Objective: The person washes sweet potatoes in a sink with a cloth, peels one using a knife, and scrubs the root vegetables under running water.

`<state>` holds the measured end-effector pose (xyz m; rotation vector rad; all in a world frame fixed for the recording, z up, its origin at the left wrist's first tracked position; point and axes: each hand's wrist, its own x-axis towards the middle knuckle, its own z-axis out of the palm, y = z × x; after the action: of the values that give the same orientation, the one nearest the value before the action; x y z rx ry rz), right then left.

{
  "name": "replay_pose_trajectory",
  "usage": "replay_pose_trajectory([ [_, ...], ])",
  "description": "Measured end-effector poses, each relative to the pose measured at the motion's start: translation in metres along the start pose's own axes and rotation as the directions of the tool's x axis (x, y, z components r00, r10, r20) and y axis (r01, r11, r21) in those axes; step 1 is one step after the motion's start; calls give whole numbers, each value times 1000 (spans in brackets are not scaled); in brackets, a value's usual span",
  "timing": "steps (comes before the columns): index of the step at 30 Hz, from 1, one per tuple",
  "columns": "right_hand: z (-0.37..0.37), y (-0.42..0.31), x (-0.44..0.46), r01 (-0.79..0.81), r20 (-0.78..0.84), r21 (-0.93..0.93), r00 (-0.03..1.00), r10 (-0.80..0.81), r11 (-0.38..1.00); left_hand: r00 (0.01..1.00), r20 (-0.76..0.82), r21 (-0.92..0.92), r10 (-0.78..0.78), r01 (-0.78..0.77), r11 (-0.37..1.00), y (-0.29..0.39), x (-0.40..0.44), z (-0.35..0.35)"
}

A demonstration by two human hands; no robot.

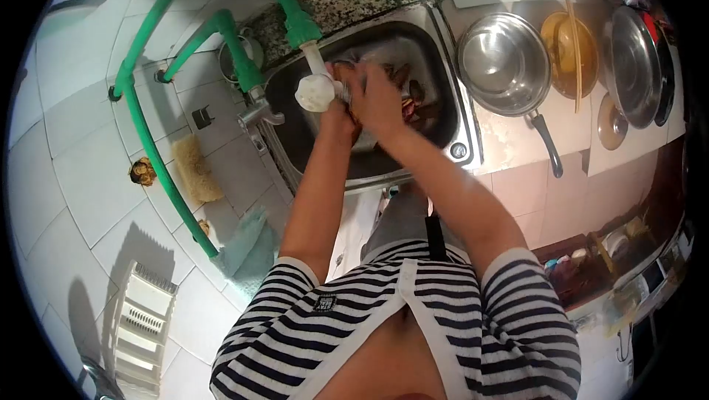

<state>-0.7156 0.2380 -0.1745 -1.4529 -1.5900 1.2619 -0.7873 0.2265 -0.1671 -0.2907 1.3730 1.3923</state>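
Both my hands are over the steel sink, close together beneath the white tap. My left hand is closed round an orange-brown piece, partly covered by the tap and my other hand. My right hand lies across that piece; motion blurs its fingers, so I cannot tell whether they hold anything. Several brown elongated pieces lie in the basin to the right of my hands, near a reddish-purple item. What these pieces are is unclear.
Green pipes run along the tiled wall at left, near a metal tap. On the right-hand counter are a steel saucepan, a yellow bowl with chopsticks across it, and a metal lid.
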Motion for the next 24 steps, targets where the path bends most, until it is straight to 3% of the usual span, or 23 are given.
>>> replay_pose_trajectory([
  [2,-7,4,-31,40,48,20,998,-41,999,999,18,11,47,-47,999,4,3,-11],
  [4,-16,29,-42,-138,182,-56,972,146,989,998,56,42,9,-11,999,-4,40,-44],
  [5,-24,32,-44,-138,188,-56,971,146,989,988,144,-117,-62,79,990,-5,40,-48],
  [6,-34,34,-43,-294,153,48,946,284,955,962,246,-263,-117,182,947,-4,36,-44],
  [7,-38,34,-40,-434,130,155,900,417,888,962,249,-267,-114,181,947,-2,34,-37],
  [11,-21,22,-40,-327,15,300,941,338,896,993,117,-301,28,8,954,-6,31,-27],
  [13,-7,12,-43,-110,-77,307,987,140,945,995,55,-298,82,-63,953,-4,20,-19],
  [15,0,14,-43,-72,-50,270,995,89,960,982,32,-85,187,-183,979,-1,2,-13],
  [16,2,16,-42,-37,-23,233,999,43,972,981,33,-89,192,-189,978,-4,6,-13],
  [17,2,20,-39,-37,-19,233,999,42,972,971,-36,-220,235,-237,946,-10,12,-16],
  [18,-2,21,-31,-247,81,270,969,234,931,957,-109,-341,267,-288,895,-12,16,-18],
  [19,-4,20,-24,-446,184,285,894,408,848,957,-109,-340,269,-290,895,-12,21,-21],
  [20,-4,18,-20,-446,185,284,894,408,849,956,-138,-377,259,-292,879,-12,25,-24],
  [21,-2,17,-16,-611,286,651,748,599,451,954,-165,-415,248,-296,860,-10,25,-22],
  [22,-1,17,-12,-568,470,818,574,671,-87,955,-164,-417,249,-295,860,-8,24,-21],
  [23,1,28,-11,-606,435,796,595,676,21,961,-139,-458,241,-278,844,-7,22,-21],
  [24,0,26,-11,-608,434,794,598,674,28,965,-113,-503,237,-261,824,-5,22,-19],
])
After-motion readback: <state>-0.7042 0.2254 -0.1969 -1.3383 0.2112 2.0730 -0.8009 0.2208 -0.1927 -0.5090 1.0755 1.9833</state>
